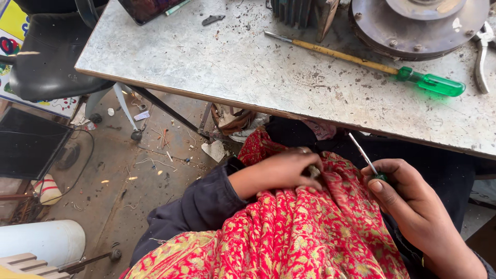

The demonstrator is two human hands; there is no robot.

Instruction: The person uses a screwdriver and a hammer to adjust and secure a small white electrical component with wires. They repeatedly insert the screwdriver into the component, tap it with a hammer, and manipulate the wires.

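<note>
We see our two hands low in the frame, resting on a red cloth with yellow flower patterns (305,232) that lies over our lap.

Our right hand (408,199), at the lower right, is curled tight around a small screwdriver with a thin silver shaft and a green handle (365,156). The green end is tucked under the thumb and first finger, and the silver tip sticks up toward the table edge, touching nothing.

Our left hand (281,170), in the middle of the frame, has its fingers bent down over a small grey metal part (313,170). The part peeks out just past the fingertips — it looks pinched there, against the cloth. It is too small for us to tell what it is.

The tip of the small screwdriver and the little part are near each other but not touching, so we think the work on the part is not yet begun, or is paused.

Across the top of the frame is a scratched grey metal table (232,62). On it lie a long screwdriver with a yellow shaft and a clear green handle (372,64), a big round rusty metal disc (418,26) at the upper right, and grey pliers (483,57) at the far right edge.
</note>
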